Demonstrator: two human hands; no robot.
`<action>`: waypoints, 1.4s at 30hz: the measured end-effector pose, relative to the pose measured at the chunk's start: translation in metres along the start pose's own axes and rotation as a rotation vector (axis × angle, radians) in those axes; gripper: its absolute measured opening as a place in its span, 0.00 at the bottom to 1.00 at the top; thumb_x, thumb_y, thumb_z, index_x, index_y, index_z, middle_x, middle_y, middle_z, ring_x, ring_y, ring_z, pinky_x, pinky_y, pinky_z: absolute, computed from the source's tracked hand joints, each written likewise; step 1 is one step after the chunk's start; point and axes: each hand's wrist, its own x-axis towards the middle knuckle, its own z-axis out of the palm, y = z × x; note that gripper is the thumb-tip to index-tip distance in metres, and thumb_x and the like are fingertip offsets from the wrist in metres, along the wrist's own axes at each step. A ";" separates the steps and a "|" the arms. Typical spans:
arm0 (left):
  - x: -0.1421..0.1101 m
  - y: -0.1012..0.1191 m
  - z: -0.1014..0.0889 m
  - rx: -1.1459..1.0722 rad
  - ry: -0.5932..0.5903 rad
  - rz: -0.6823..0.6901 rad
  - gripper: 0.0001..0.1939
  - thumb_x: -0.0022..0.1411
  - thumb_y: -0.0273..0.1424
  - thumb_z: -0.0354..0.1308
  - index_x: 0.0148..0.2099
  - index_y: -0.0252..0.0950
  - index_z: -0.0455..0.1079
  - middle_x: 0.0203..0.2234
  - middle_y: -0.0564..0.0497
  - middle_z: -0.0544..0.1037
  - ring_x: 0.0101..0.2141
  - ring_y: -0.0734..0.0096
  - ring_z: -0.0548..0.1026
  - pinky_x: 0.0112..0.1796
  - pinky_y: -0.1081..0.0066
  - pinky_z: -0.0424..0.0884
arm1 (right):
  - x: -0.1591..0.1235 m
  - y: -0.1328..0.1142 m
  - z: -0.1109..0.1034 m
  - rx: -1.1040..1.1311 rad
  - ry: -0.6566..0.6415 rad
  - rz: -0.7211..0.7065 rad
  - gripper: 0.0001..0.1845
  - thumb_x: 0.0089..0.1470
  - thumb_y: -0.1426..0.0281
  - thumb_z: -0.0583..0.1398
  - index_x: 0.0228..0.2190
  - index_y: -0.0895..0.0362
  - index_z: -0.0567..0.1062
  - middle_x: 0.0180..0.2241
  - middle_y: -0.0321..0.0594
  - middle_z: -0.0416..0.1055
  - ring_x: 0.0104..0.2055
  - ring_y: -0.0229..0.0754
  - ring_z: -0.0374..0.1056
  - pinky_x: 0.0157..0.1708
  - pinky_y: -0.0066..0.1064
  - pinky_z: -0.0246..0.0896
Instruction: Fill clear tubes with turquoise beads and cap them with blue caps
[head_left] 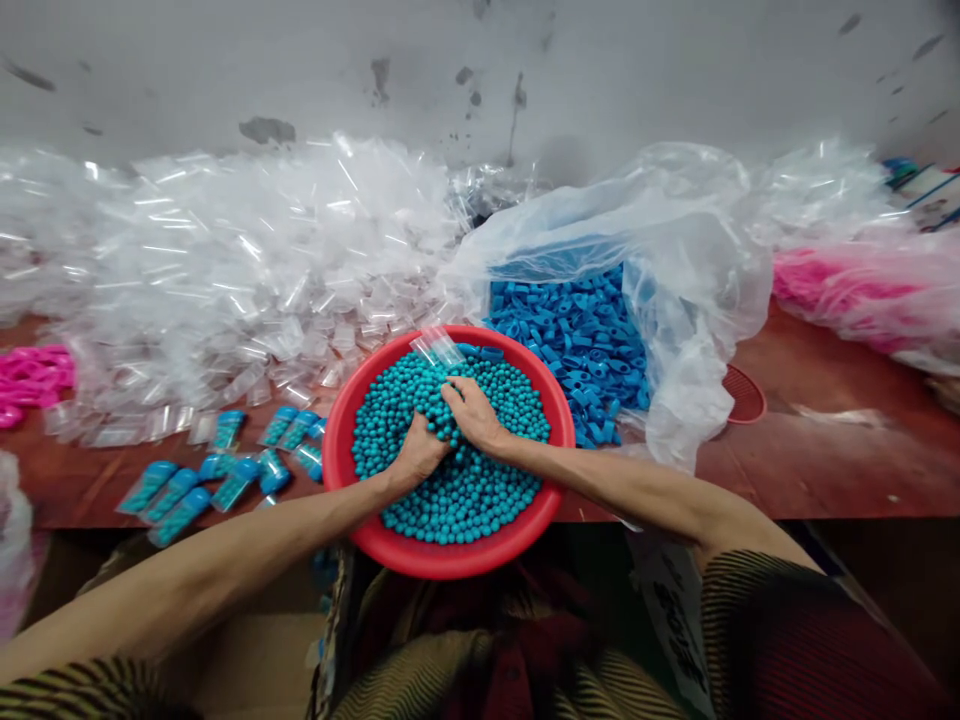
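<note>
A red basin (pixel 450 562) full of small round teal beads (pixel 465 495) sits at the table's front edge. My left hand (pixel 422 452) is sunk among the beads, closed, with its fingers mostly hidden. Just to its right, my right hand (pixel 474 412) curls its fingers over a heap of beads that rises between the two hands. A few clear plastic tubes (pixel 439 347) lie on the beads at the basin's far rim, beyond my hands. Blue plastic caps (pixel 577 340) spill from a clear bag behind the basin.
Filled containers with blue caps (pixel 176 515) lie to the left. Behind them spreads a large pile of clear containers (pixel 247 260). Pink pieces (pixel 34 380) are at far left, bagged pink pieces (pixel 847 290) at right. A small red basket (pixel 744 395) lies beside the clear bag (pixel 682 240).
</note>
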 end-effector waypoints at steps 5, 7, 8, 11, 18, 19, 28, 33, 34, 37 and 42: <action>0.007 -0.010 -0.005 0.056 -0.154 -0.004 0.24 0.46 0.35 0.60 0.48 0.35 0.66 0.43 0.45 0.75 0.52 0.56 0.69 0.55 0.57 0.64 | -0.003 -0.009 0.003 -0.235 -0.072 -0.100 0.19 0.59 0.67 0.52 0.50 0.59 0.68 0.50 0.49 0.65 0.54 0.43 0.60 0.56 0.36 0.53; 0.007 -0.013 -0.009 0.075 -0.189 -0.007 0.25 0.44 0.35 0.60 0.47 0.33 0.66 0.45 0.42 0.74 0.51 0.54 0.69 0.53 0.56 0.66 | -0.006 -0.012 0.005 -0.318 -0.105 -0.143 0.21 0.60 0.65 0.51 0.52 0.60 0.68 0.50 0.50 0.64 0.54 0.44 0.59 0.56 0.37 0.52; 0.006 -0.014 -0.011 0.073 -0.198 -0.003 0.26 0.43 0.35 0.60 0.47 0.33 0.66 0.46 0.41 0.73 0.52 0.53 0.68 0.52 0.55 0.66 | -0.008 -0.013 0.005 -0.353 -0.119 -0.158 0.22 0.61 0.64 0.51 0.53 0.60 0.67 0.51 0.51 0.63 0.55 0.45 0.58 0.56 0.38 0.52; 0.002 -0.011 -0.017 0.042 -0.251 -0.016 0.32 0.41 0.37 0.61 0.50 0.33 0.63 0.48 0.40 0.72 0.51 0.53 0.69 0.52 0.54 0.67 | -0.012 -0.016 0.006 -0.413 -0.157 -0.162 0.23 0.62 0.60 0.47 0.54 0.57 0.66 0.52 0.50 0.62 0.54 0.47 0.58 0.54 0.40 0.55; -0.015 0.007 -0.025 0.089 -0.172 -0.057 0.32 0.46 0.38 0.61 0.52 0.32 0.58 0.50 0.40 0.71 0.51 0.53 0.70 0.52 0.54 0.67 | -0.015 -0.025 0.003 -0.547 -0.256 -0.230 0.21 0.62 0.61 0.46 0.53 0.48 0.65 0.57 0.46 0.58 0.52 0.56 0.59 0.44 0.53 0.63; -0.017 0.006 -0.026 0.104 -0.140 -0.053 0.33 0.47 0.38 0.60 0.53 0.31 0.57 0.51 0.39 0.70 0.52 0.53 0.69 0.52 0.55 0.66 | -0.017 -0.029 -0.002 -0.564 -0.270 -0.263 0.20 0.61 0.63 0.47 0.52 0.49 0.66 0.57 0.46 0.59 0.52 0.55 0.60 0.43 0.53 0.63; -0.030 0.008 -0.042 0.284 -0.039 -0.167 0.29 0.54 0.39 0.49 0.57 0.34 0.58 0.48 0.41 0.72 0.35 0.62 0.76 0.38 0.61 0.72 | -0.051 0.037 -0.125 -0.169 0.527 -0.210 0.17 0.60 0.65 0.49 0.48 0.55 0.68 0.45 0.45 0.68 0.45 0.43 0.66 0.44 0.38 0.65; -0.034 0.013 -0.046 0.282 -0.018 -0.170 0.26 0.52 0.42 0.49 0.51 0.35 0.63 0.43 0.44 0.74 0.27 0.68 0.73 0.27 0.68 0.68 | -0.049 0.122 -0.143 -0.590 0.304 -0.025 0.35 0.49 0.65 0.59 0.58 0.64 0.59 0.58 0.59 0.55 0.61 0.60 0.49 0.55 0.54 0.51; -0.035 0.013 -0.045 0.278 -0.009 -0.171 0.25 0.52 0.42 0.49 0.50 0.35 0.63 0.42 0.44 0.74 0.26 0.69 0.73 0.27 0.68 0.68 | -0.044 0.128 -0.140 -0.679 0.223 -0.011 0.37 0.50 0.66 0.58 0.59 0.63 0.57 0.60 0.59 0.52 0.63 0.62 0.46 0.56 0.55 0.49; -0.041 0.014 -0.040 0.282 0.009 -0.170 0.22 0.51 0.42 0.51 0.46 0.37 0.64 0.40 0.47 0.74 0.28 0.69 0.72 0.28 0.69 0.67 | -0.021 0.131 -0.133 -0.883 0.133 -0.028 0.36 0.53 0.68 0.54 0.62 0.61 0.53 0.63 0.55 0.49 0.63 0.62 0.45 0.55 0.53 0.48; -0.046 0.019 -0.031 0.425 -0.018 -0.181 0.16 0.50 0.40 0.55 0.39 0.38 0.61 0.31 0.52 0.72 0.28 0.69 0.70 0.31 0.69 0.66 | 0.023 0.126 -0.130 -0.989 0.178 -0.003 0.29 0.56 0.68 0.52 0.59 0.57 0.59 0.56 0.54 0.58 0.52 0.56 0.57 0.45 0.43 0.57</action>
